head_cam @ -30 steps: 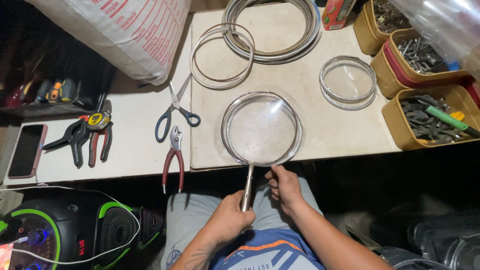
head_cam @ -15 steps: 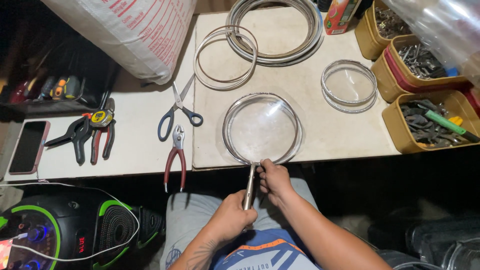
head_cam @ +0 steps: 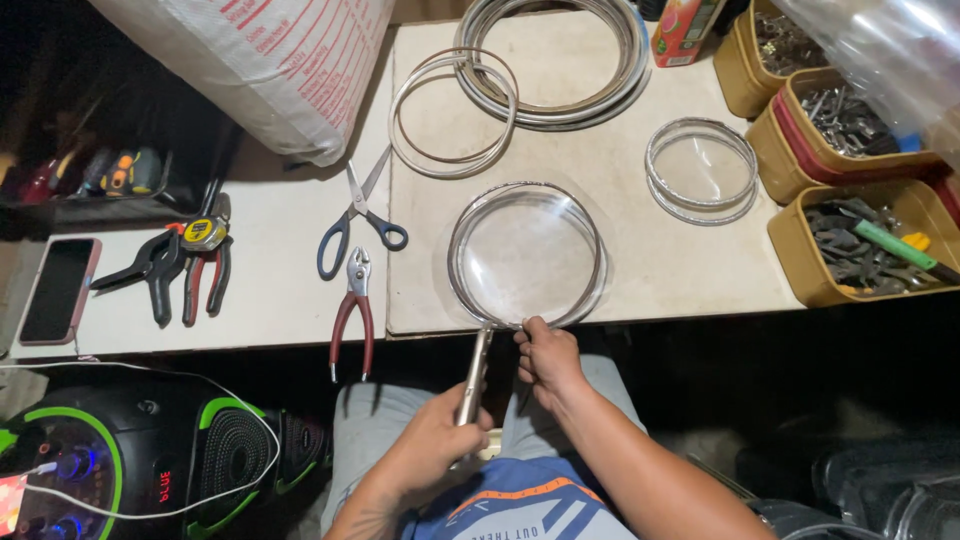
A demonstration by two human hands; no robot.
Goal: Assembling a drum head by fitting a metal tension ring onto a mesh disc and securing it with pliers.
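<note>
Steel mesh strainer (head_cam: 527, 255), round, shallow, fine-woven, bright rim doubled with a wire ring; lies flat at the near edge of the pale table (head_cam: 640, 290), its handle (head_cam: 474, 375) jutting off the edge toward my lap.

Left hand (head_cam: 435, 445): fingers wrapped closed around the handle's lower end, thumb along it. Right hand (head_cam: 545, 360): fingertips pinched on the rim just where the handle joins.

Handling note, as I judge it: keep the handle steady with the left, let the right work only at the joint, and keep the rim bearing on the table so the mesh does not buckle.

Nearby, same surface: blue-handled scissors (head_cam: 362, 215), red-handled pliers (head_cam: 352, 315), loose wire rings (head_cam: 452, 112), a larger coil of rings (head_cam: 550, 60), a smaller ringed mesh disc (head_cam: 700, 170). Right edge: yellow tubs (head_cam: 800, 270) of small metal parts. Left: black clamp and tape measure (head_cam: 180, 255), phone (head_cam: 58, 290).
</note>
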